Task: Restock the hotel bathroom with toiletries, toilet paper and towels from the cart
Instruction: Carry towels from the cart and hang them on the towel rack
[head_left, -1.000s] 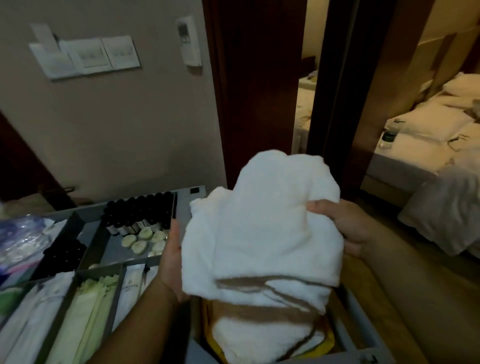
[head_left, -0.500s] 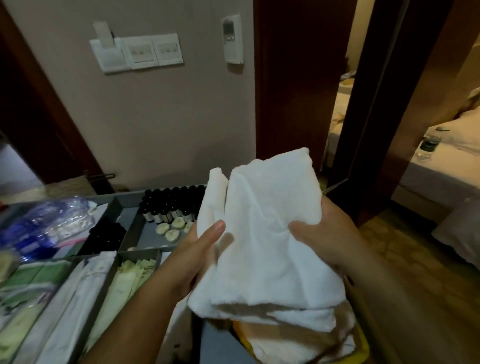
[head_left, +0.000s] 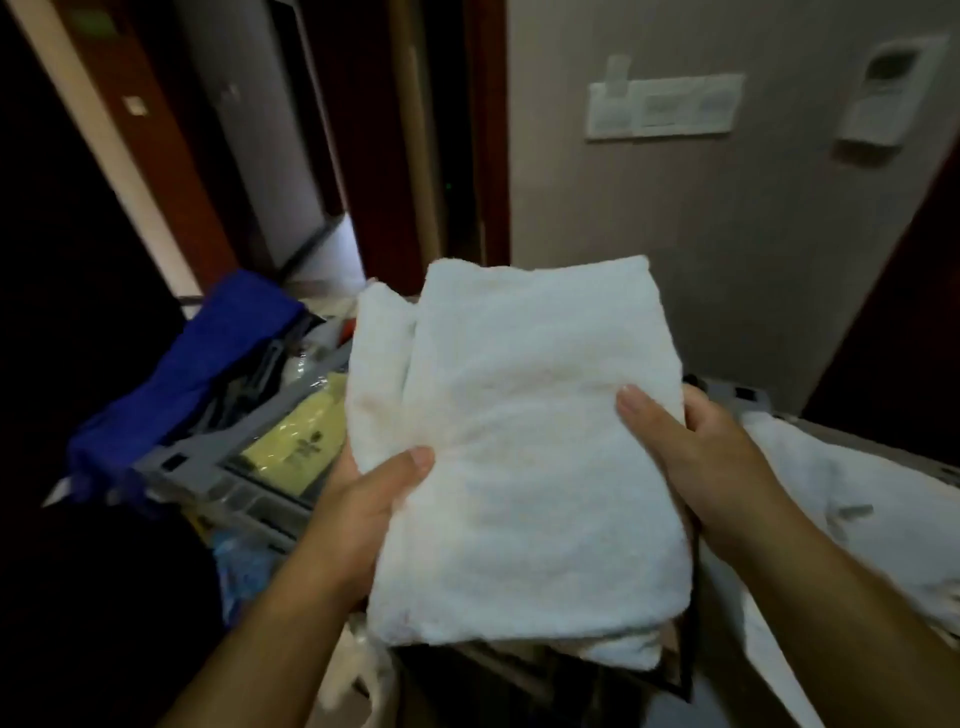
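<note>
Towel (head_left: 524, 447): white terry, folded rectangular, centre of frame, long axis running top to bottom. Left hand (head_left: 363, 514) and right hand (head_left: 696, 457) grip its side edges, thumbs on top. Cart (head_left: 218, 452): grey plastic, lower left.

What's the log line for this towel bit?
object: folded white towel | left hand: grips its left edge | right hand: grips its right edge | state: held up by cart
</note>
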